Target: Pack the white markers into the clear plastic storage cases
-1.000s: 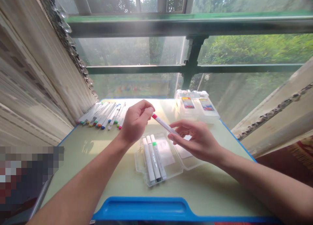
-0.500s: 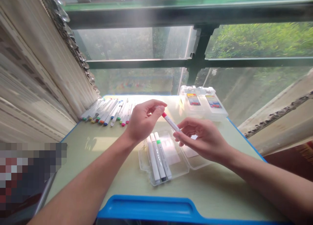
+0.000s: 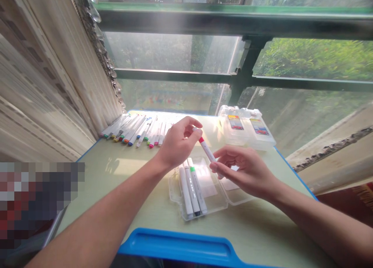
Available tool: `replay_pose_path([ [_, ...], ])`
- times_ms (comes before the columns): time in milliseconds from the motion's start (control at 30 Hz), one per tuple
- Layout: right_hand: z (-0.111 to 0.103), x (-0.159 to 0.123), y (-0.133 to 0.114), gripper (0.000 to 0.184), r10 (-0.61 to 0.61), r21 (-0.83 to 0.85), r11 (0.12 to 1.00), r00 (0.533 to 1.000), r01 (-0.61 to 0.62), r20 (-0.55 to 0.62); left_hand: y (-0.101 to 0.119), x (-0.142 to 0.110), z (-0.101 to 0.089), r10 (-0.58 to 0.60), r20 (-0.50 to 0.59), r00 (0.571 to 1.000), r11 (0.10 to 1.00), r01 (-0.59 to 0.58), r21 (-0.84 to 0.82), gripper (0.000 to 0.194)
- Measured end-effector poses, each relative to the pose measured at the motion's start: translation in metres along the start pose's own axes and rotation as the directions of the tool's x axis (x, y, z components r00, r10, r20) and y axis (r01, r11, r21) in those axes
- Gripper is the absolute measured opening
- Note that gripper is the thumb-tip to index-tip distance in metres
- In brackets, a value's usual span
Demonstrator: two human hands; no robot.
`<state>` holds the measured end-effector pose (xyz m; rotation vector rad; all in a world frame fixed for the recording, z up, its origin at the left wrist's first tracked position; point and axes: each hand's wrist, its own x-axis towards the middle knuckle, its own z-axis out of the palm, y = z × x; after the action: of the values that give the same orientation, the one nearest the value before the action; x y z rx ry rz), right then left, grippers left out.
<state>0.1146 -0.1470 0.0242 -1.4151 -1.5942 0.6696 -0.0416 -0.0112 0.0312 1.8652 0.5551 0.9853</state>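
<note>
A white marker with a red band (image 3: 208, 150) slants between my two hands, above an opened clear plastic case. Its upper end is pinched between the thumb and forefinger of my left hand (image 3: 182, 140). Lower down, the thumb and fingers of my right hand (image 3: 243, 169) close on the other end. Below them, the clear case (image 3: 214, 209) lies unfolded on the table. Along its left side rest a few white markers (image 3: 192, 190), one with a green band. My right hand partly covers the case's other half.
Several loose markers (image 3: 136, 131) with coloured ends lie in a row at the table's back left. Two closed clear cases (image 3: 247, 132) with labels stand at the back right. A blue tray edge (image 3: 177, 242) borders the near side, and a curtain (image 3: 52, 66) hangs at the left.
The view has shifted slightly. The marker now stands a little steeper, and more of its upper end shows at my left fingertips. Both hands stay on it.
</note>
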Motion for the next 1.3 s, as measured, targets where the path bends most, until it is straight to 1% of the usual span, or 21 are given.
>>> replay_pose_path([
  [133, 0.000, -0.001, -0.001, 0.022, 0.008, 0.016, 1.000, 0.998, -0.009, 0.065, 0.001, -0.001, 0.000, -0.016, 0.038, 0.999, 1.000, 0.016, 0.011, 0.009],
  [300, 0.000, 0.000, -0.005, 0.021, -0.029, -0.031, 0.999, 0.998, 0.031, 0.059, 0.007, -0.003, 0.002, -0.043, 0.080, 0.996, 0.999, 0.042, 0.004, 0.011],
  [600, -0.002, -0.001, -0.007, 0.023, -0.051, -0.071, 0.996, 0.994, 0.057, 0.092, 0.006, -0.001, 0.003, -0.073, 0.072, 0.995, 0.997, 0.075, -0.029, 0.013],
  [867, -0.001, -0.001, -0.006, 0.022, -0.063, -0.096, 0.993, 0.994, 0.071, 0.086, 0.005, -0.003, 0.006, -0.078, 0.086, 0.993, 0.997, 0.078, 0.004, 0.018],
  [1100, -0.001, -0.002, -0.007, 0.034, -0.038, -0.120, 0.992, 0.997, 0.047, 0.069, 0.006, -0.003, 0.006, -0.067, 0.068, 0.995, 0.998, 0.068, -0.007, 0.018],
  [1200, -0.001, -0.001, -0.009, 0.034, -0.051, -0.131, 0.990, 0.996, 0.061, 0.076, 0.005, -0.002, 0.005, -0.068, 0.057, 0.996, 0.998, 0.068, -0.013, 0.017],
  [1300, -0.002, -0.001, -0.010, 0.033, -0.056, -0.134, 0.989, 0.995, 0.067, 0.084, 0.003, 0.000, 0.004, -0.076, 0.050, 0.996, 0.995, 0.079, -0.055, 0.014],
])
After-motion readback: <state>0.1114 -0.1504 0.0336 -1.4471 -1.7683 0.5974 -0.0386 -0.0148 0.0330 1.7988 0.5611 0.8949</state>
